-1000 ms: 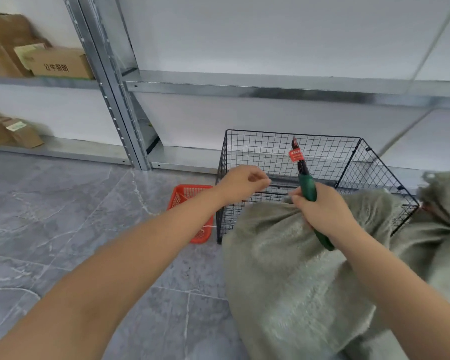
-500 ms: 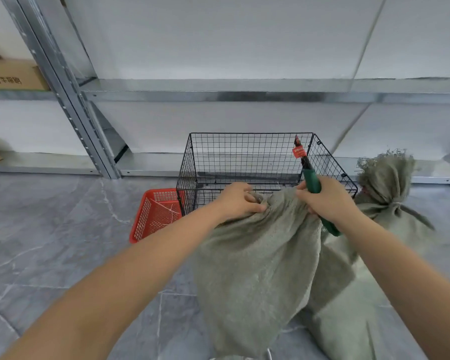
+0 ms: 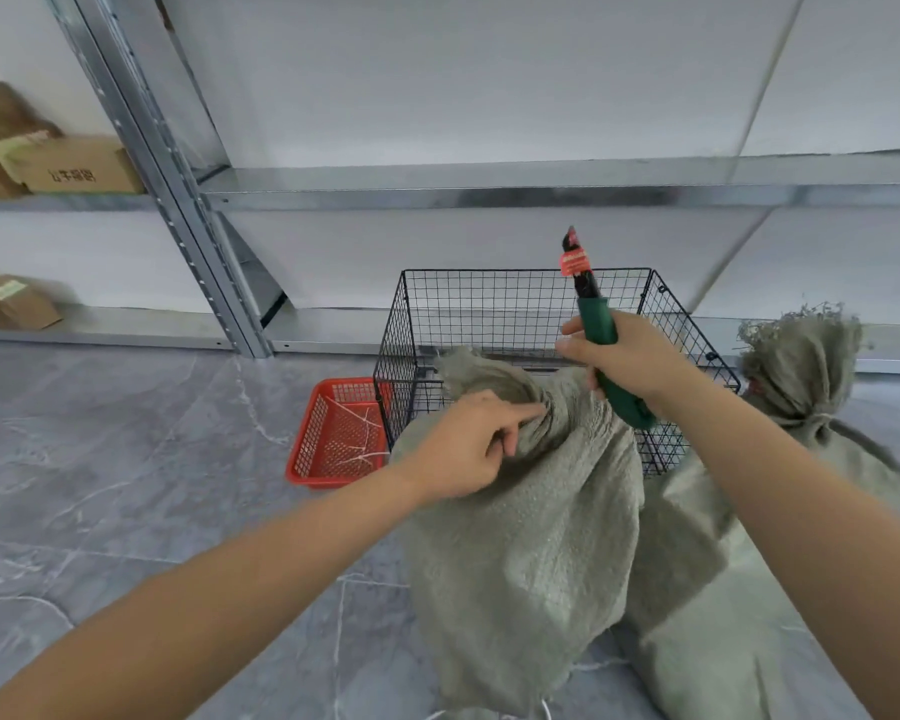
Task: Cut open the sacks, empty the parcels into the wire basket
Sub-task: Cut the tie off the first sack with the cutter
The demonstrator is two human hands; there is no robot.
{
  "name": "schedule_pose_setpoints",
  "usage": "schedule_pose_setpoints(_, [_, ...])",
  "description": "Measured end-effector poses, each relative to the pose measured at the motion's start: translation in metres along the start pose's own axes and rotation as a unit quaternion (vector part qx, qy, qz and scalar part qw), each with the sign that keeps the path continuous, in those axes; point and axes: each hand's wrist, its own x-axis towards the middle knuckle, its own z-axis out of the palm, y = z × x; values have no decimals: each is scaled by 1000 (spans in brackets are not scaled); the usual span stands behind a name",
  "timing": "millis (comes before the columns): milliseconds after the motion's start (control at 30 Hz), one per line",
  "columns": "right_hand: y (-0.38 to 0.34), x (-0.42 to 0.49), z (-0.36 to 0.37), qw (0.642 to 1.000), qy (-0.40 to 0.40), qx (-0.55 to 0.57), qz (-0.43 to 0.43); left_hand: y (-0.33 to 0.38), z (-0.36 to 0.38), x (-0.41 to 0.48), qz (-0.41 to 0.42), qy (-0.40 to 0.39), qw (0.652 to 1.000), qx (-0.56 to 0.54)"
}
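Fingers point(image 3: 520, 414) curled: pinching neck of near sack point(image 3: 531, 537) with left hand point(image 3: 463, 454), gripping green-handled cutter point(image 3: 596, 322) with right hand point(image 3: 630, 361). Two sacks counted; right sack point(image 3: 801, 371) partly cut off below.

In front of the wire basket point(image 3: 520, 283), the near sack point(image 3: 520, 537) hides most of its front wall and floor. Above its rim, the cutter's point(image 3: 596, 317) red tag point(image 3: 572, 262) is too small to read. Far left of the basket, cardboard boxes point(image 3: 68, 171) are blurred and cut by the edge.
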Motion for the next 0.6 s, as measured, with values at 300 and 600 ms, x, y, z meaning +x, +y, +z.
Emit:
schedule_pose_setpoints(300, [37,15,60,976,-19,-210,45,-19,14,-5,-119,15,988,-92])
schedule_pose_setpoints(600, [25,-17,22,994,-88,-58,-7,-28,-37,26,-466,114,682,-552])
